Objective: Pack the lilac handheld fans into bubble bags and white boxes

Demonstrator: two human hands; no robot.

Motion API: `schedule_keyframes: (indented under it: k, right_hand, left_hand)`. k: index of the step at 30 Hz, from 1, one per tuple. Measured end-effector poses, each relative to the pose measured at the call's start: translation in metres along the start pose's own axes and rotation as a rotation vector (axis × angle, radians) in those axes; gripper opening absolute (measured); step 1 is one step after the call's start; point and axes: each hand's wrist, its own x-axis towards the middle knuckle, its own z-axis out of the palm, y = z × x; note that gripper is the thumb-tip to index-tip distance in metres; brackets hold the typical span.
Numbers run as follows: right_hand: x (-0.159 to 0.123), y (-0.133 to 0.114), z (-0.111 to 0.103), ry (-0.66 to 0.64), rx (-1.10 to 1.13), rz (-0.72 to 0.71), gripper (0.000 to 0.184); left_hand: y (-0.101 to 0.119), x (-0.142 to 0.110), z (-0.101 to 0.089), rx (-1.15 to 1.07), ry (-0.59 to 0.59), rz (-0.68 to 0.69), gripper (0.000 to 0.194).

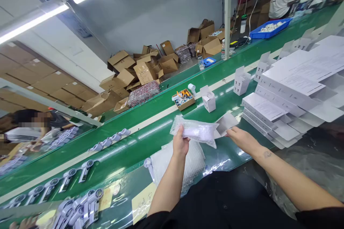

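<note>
The left grip point(181, 143) clasps a bubble-wrapped device point(200, 132) beside an open white carton point(225, 123) pinched in the right grip point(238, 137), seemingly mid-boxing, which wants both lined up.

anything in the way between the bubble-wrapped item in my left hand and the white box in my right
Nothing visible. The left hand holds the bubble-wrapped item with its far end right by the white box in the right hand; whether they touch is hard to tell.
</note>
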Motion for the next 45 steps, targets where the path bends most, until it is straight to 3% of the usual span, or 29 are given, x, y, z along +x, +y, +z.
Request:
schedule_keyframes:
  k: [3,6,8,10,12,15,18,21,25,30,33,35,38,40,42,43,45]
  right_hand:
    - [0.022,0.007,0.016,-0.138,0.036,-0.173,0.025]
    - [0.035,0.013,0.033,-0.047,0.106,-0.214,0.033]
    - [0.042,0.016,0.046,0.045,0.154,-0.2,0.043]
    - [0.051,0.017,0.059,0.049,0.194,-0.205,0.042]
    - [0.06,0.016,0.07,0.0,0.226,-0.25,0.039]
    - [0.065,0.012,0.079,-0.02,0.263,-0.31,0.044]
    - [0.064,0.015,0.078,-0.017,0.296,-0.339,0.048]
    - [0.06,0.027,0.075,-0.021,0.351,-0.342,0.045]
    - [0.058,0.04,0.083,-0.06,0.396,-0.301,0.053]
    - [0.058,0.045,0.096,-0.022,0.359,-0.262,0.064]
    - [0.064,0.044,0.094,-0.091,0.28,-0.263,0.059]
    - [0.072,0.041,0.089,-0.171,0.193,-0.254,0.056]
    - [0.088,0.035,0.077,-0.287,0.081,-0.182,0.061]
    - [0.101,0.029,0.068,-0.333,0.04,-0.133,0.062]
    - [0.118,0.023,0.059,-0.341,0.038,-0.148,0.059]
    - [0.129,0.019,0.056,-0.33,0.048,-0.178,0.056]
    - [0.157,0.011,0.055,-0.294,0.078,-0.24,0.052]
  left_hand:
    - [-0.018,0.01,0.019,0.04,0.049,0.014,0.04]
    - [-0.03,0.018,0.024,0.133,0.112,0.075,0.041]
    - [-0.032,0.019,0.02,0.267,0.174,0.172,0.039]
    - [-0.032,0.015,0.015,0.489,0.195,0.314,0.035]
    - [-0.036,0.007,0.015,0.783,0.145,0.491,0.032]
    - [-0.053,-0.001,0.031,1.267,-0.056,0.686,0.028]
    - [-0.069,-0.003,0.055,1.583,-0.182,0.644,0.034]
    - [-0.071,-0.009,0.064,1.679,-0.133,0.597,0.042]
    - [-0.07,-0.018,0.05,1.79,-0.193,0.639,0.043]
    - [-0.079,0.003,0.037,1.863,-0.172,0.492,0.038]
    - [-0.083,0.011,0.036,1.809,-0.225,0.465,0.042]
    - [-0.081,0.006,0.03,1.7,-0.184,0.411,0.043]
    - [-0.069,-0.017,0.002,1.389,-0.062,0.351,0.037]
    - [-0.053,-0.037,-0.035,1.148,0.026,0.314,0.033]
    - [-0.035,-0.053,-0.085,0.961,0.157,0.198,0.032]
    - [-0.025,-0.059,-0.112,0.892,0.256,0.136,0.033]
    - [-0.005,-0.063,-0.166,0.786,0.602,0.084,0.036]
